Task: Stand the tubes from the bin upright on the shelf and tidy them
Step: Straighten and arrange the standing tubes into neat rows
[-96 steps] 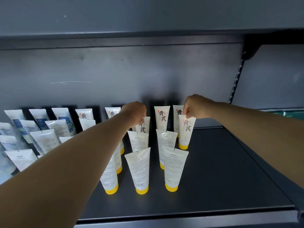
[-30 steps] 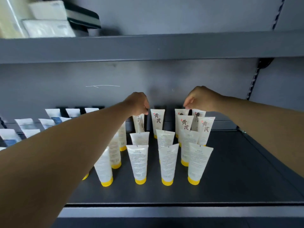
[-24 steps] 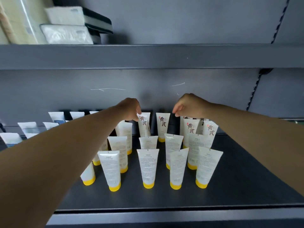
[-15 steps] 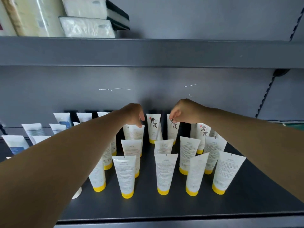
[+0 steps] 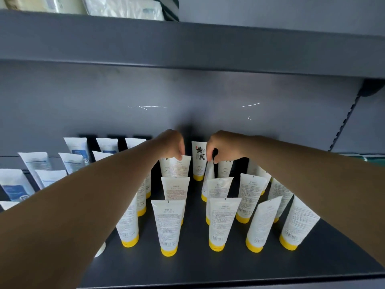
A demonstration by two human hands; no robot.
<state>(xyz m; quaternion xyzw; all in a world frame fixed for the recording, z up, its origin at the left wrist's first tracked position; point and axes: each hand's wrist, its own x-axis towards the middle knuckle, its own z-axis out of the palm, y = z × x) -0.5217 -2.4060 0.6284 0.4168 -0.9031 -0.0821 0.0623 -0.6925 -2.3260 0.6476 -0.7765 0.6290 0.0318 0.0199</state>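
Several white tubes with yellow caps (image 5: 168, 224) stand cap-down in rows on the dark grey shelf (image 5: 239, 265). My left hand (image 5: 171, 143) reaches to the back rows and pinches the top edge of a white tube (image 5: 177, 166). My right hand (image 5: 223, 146) pinches the top of a turned, edge-on tube (image 5: 209, 174) just right of it. Between the hands stands a tube with black characters (image 5: 199, 159) against the back wall. The bin is out of sight.
White tubes with blue labels (image 5: 31, 170) stand at the left of the shelf. The upper shelf (image 5: 187, 40) hangs low above my hands and carries wrapped packs (image 5: 125, 7). The right part of the shelf surface is bare; a slotted upright (image 5: 345, 124) borders it.
Both hands have come closer together toward the middle of the back rows. The view has shifted left, so the tubes appear further right.
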